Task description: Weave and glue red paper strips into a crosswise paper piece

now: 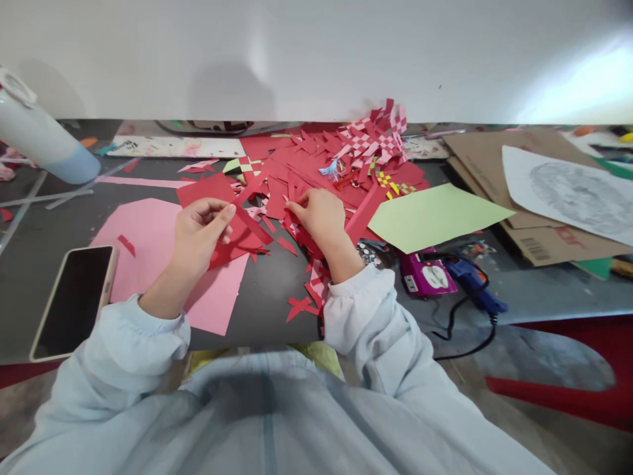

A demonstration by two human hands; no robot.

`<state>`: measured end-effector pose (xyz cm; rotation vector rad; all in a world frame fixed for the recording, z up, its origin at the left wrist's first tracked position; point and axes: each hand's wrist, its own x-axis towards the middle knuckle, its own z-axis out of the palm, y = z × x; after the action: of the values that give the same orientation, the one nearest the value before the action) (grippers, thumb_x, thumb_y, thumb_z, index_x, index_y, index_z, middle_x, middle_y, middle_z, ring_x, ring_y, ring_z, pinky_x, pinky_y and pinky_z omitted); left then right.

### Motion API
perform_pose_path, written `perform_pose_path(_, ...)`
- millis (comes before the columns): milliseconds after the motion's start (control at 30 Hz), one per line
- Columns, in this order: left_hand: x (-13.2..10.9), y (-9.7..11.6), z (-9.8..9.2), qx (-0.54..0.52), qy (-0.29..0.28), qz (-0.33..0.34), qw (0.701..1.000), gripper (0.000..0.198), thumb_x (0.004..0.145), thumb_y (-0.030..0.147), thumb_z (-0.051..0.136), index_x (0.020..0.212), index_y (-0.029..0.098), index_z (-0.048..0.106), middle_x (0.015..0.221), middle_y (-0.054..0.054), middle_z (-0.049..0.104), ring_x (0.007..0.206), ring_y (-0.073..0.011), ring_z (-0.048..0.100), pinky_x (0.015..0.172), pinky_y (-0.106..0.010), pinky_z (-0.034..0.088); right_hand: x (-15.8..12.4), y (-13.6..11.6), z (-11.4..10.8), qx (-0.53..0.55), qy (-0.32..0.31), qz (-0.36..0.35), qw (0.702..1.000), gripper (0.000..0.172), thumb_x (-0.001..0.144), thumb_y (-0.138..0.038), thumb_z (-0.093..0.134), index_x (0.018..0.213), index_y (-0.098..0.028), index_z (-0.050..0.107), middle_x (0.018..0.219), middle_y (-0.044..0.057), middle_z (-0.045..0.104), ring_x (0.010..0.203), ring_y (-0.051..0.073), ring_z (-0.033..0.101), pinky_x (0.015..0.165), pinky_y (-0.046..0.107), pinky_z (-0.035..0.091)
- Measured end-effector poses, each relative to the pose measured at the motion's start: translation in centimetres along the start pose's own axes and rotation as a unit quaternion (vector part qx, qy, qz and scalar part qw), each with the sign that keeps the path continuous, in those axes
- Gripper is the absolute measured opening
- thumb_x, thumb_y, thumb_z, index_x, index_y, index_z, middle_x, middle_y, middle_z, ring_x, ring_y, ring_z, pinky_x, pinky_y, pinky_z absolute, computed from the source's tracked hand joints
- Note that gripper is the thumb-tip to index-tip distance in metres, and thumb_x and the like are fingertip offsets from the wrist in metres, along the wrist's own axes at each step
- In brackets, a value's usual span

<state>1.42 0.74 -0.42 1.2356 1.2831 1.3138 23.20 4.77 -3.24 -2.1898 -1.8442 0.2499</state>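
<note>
My left hand [198,231] is closed with its thumb against a folded red paper sheet [225,254], held above a pink paper sheet [143,224]. To the right, my right hand [321,218] pinches thumb and fingers together at the near side of a heap of red paper pieces [306,165]. What lies between those fingertips is too small to make out. Woven pink-and-red checkered paper [366,142] rests on top of the heap. A light blue tassel [335,170] lies in front of it. Red scraps [299,307] are scattered toward the table's front edge.
A phone [74,297] and a white-blue bottle [54,142] are on the left. Right of the heap are a pale green sheet [435,218], a purple box [429,276], a blue glue gun [475,284] with its cord, and cardboard [539,244] under a pencil drawing [568,191].
</note>
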Motion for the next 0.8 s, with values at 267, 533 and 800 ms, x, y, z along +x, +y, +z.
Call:
perform_pose_path(267, -0.2, 0.4, 0.1, -0.003, -0.010, 0.007, 1.000, 0.010, 0.079, 0.014, 0.072, 0.071, 0.017, 0.067, 0.049, 0.006, 0.059, 0.038, -0.0048, 0.050, 0.040, -0.015, 0.041, 0.1, 0.1, 0.5, 0.025, -0.008, -0.009, 1.000, 0.022, 0.090, -0.035, 0.069, 0.099, -0.016, 0.076, 0.107, 0.014, 0.077, 0.102, 0.029, 0.072, 0.085, 0.038, 0.051)
perform_pose_path(533, -0.1, 0.2, 0.1, 0.013, -0.021, -0.010, 1.000, 0.011, 0.079, 0.015, 0.074, 0.072, 0.017, 0.066, 0.050, 0.006, 0.058, 0.040, -0.0045, 0.050, 0.041, -0.015, 0.042, 0.3, 0.2, 0.7, 0.082, 0.004, -0.032, 0.996, 0.010, 0.087, -0.024, 0.066, 0.091, -0.019, 0.074, 0.103, 0.010, 0.079, 0.100, 0.027, 0.071, 0.082, 0.036, 0.049)
perform_pose_path(800, 0.1, -0.1, -0.1, 0.024, -0.020, -0.004, 1.000, 0.010, 0.080, 0.015, 0.074, 0.073, 0.017, 0.067, 0.052, 0.006, 0.058, 0.042, -0.0047, 0.052, 0.043, -0.015, 0.044, 0.3, 0.0, -0.2, 0.318, 0.070, -0.054, 0.944, 0.006, 0.079, -0.024, 0.070, 0.078, -0.019, 0.066, 0.084, 0.004, 0.075, 0.076, 0.018, 0.067, 0.077, 0.035, 0.050)
